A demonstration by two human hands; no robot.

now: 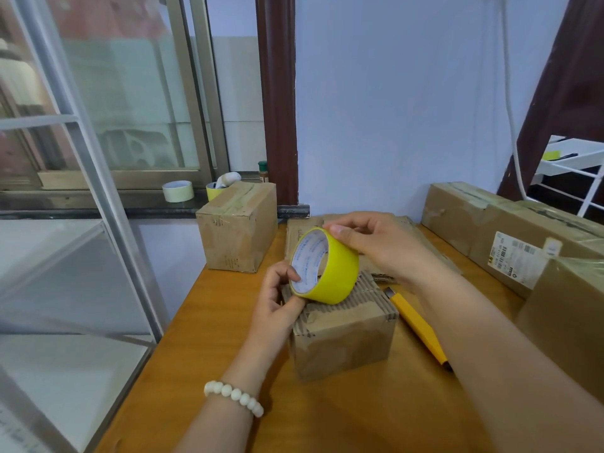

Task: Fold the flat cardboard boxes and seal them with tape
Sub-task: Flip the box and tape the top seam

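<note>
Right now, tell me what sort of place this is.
Likely a home packing corner: a table by a window, taped boxes at its edges, one with a shipping label, and a tape roll gripped by the left hand and right hand over a small box, a knife beside it.

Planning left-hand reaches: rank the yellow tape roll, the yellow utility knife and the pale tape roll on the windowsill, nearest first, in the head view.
1. Yellow tape roll: gripped by the left hand.
2. Yellow utility knife: on the table, right.
3. Pale tape roll: far left, windowsill.
</note>
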